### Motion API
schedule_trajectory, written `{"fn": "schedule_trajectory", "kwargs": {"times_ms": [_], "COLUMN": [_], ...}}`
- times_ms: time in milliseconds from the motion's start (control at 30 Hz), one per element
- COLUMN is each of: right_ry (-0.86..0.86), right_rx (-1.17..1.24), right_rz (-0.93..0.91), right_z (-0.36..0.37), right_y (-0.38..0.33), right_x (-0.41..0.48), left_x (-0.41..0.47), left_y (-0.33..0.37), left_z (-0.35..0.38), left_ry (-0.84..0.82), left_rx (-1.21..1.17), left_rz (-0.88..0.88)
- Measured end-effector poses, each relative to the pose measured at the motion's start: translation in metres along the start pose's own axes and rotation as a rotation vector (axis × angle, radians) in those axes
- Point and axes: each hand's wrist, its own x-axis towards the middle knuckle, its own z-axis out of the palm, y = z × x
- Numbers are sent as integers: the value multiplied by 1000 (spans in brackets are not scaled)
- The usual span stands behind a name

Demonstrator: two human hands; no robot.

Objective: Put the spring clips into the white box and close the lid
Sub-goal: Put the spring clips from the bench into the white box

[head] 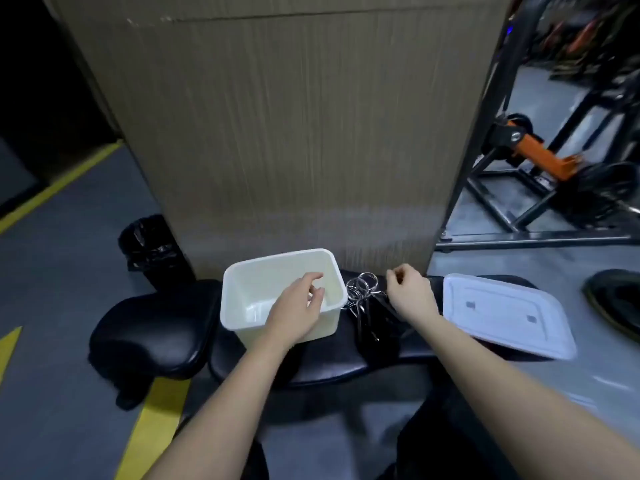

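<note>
Both forearms reach out from the bottom of the frame across a black padded bench [311,362], and my two hands work at its far end. My left hand [298,306] hangs over the near rim of the white box [239,292], fingers loosely spread and curled down into the opening, holding nothing that I can see. My right hand [412,292] hovers just beside the spring clips [362,291], its fingers drawn in close with thumb and forefinger nearly pinched; whether they grip anything yet, I cannot tell.

The clips lie in a small silvery heap of wire loops on the bench, touching or almost touching the right wall of the box, between the box and my right hand. The box appears empty, though motion blur and my own hand hide part of its floor. The lid [505,313] rests flat on the right end of the bench, well apart from the box.

My guess is that the step in hand is the first pickup. The loops look tangled, so I would pinch one handle firmly, lift slowly to see what trails along, and steady the box with my left hand so it does not slide on the padding.
</note>
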Motion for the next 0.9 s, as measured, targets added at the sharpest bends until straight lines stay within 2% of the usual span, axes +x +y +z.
{"fn": "schedule_trajectory", "kwargs": {"times_ms": [200, 467, 533, 633, 700, 767, 900], "right_ry": [-16, -26, -20, -14, -51, -80, 22], "right_rx": [48, 70, 13, -54, -97, -170, -134], "right_rz": [49, 1, -57, -110, -100, -100, -128], "right_z": [-5, 34, 44, 57, 65, 74, 82], "right_y": [26, 59, 67, 76, 82, 88, 89], "right_x": [-29, -13, -2, 11, 14, 15, 27], "left_x": [-25, -1, 11, 28, 33, 33, 36], "left_y": [-3, -16, -19, -18, -17, -19, -28], "left_z": [8, 42, 48, 59, 70, 83, 91], "left_ry": [0, 66, 45, -90, -156, -110, -38], "left_rx": [30, 181, 230, 292, 463, 671, 688], "left_rz": [23, 88, 90, 15, 3, 68, 82]}}
